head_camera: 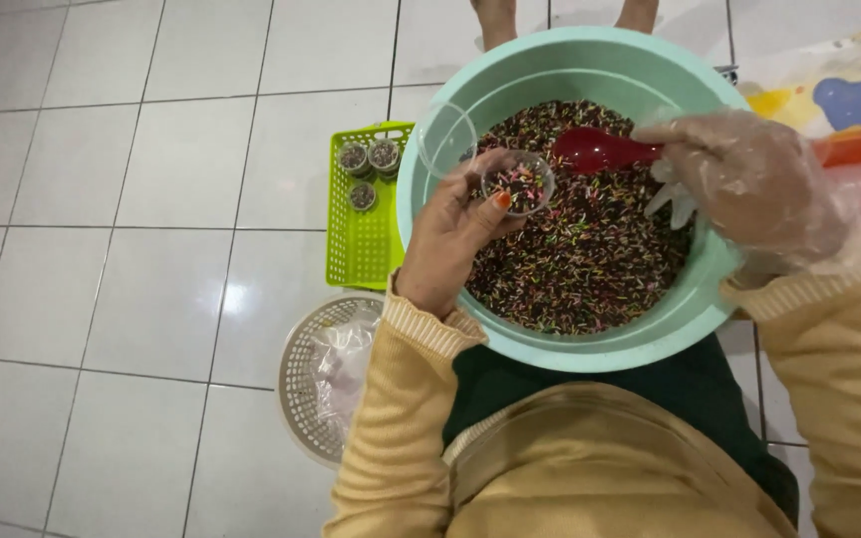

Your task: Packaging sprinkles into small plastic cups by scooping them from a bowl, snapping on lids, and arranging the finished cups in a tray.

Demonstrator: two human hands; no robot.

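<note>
The left hand [447, 237] pinches a small clear cup [517, 182] by its thin, bendy side, probably light, over the green bowl [690, 309] of sprinkles [580, 259], while the gloved right hand [749, 189] grips a red spoon [600, 149].

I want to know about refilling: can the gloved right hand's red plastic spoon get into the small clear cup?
Probably yes: the right hand holds the red plastic spoon beside the small clear cup, whose hinged lid is open.
</note>
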